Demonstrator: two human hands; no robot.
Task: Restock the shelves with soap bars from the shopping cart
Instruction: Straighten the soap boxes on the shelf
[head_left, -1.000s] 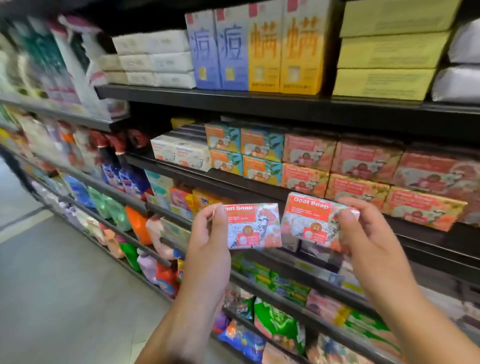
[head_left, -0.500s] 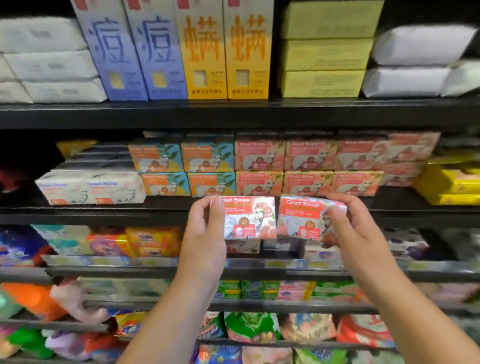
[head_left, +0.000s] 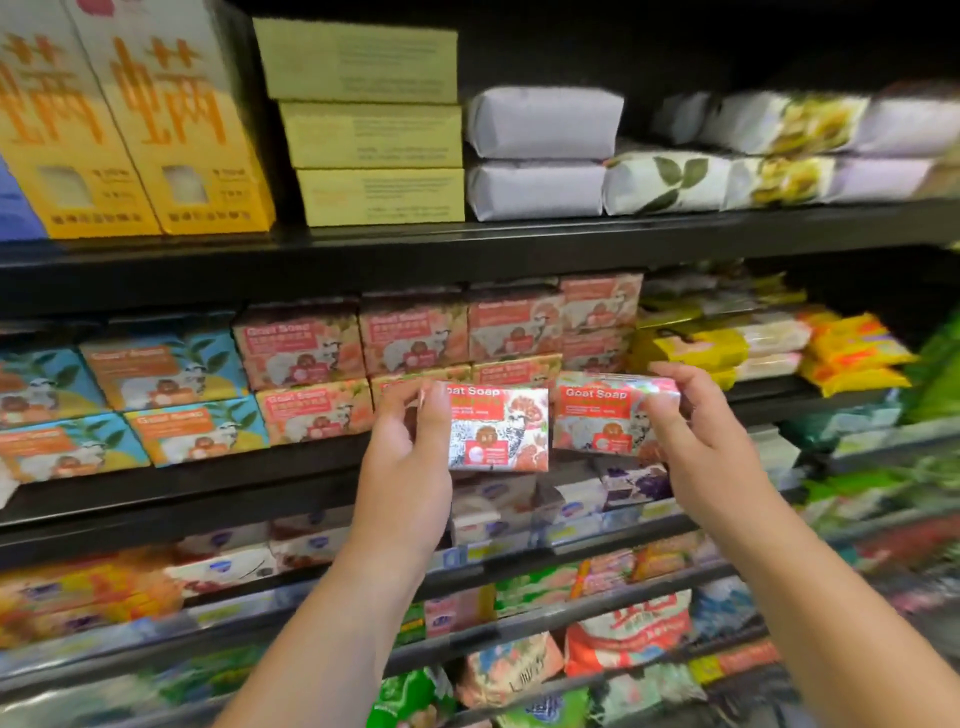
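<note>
My left hand (head_left: 408, 457) grips a red and white Goat Soap box (head_left: 501, 428) by its left end. My right hand (head_left: 698, 441) pinches a second Goat Soap box (head_left: 602, 415) by its right end. Both boxes are held upright, side by side, just in front of the middle shelf (head_left: 260, 467). Behind them stand stacked rows of matching pink Goat Soap boxes (head_left: 415, 332). The shopping cart is out of view.
Blue Goat Soap boxes (head_left: 156, 374) fill the shelf's left part, yellow packets (head_left: 852, 353) its right. The upper shelf holds tall yellow cartons (head_left: 171, 119), flat yellow boxes (head_left: 374, 135) and white wrapped bars (head_left: 540, 156). Lower shelves carry mixed soap packs (head_left: 623, 639).
The view has swung right along the shelves and drawn closer. Both hands, each still holding its box, now sit in front of the pink Goat Soap stack.
</note>
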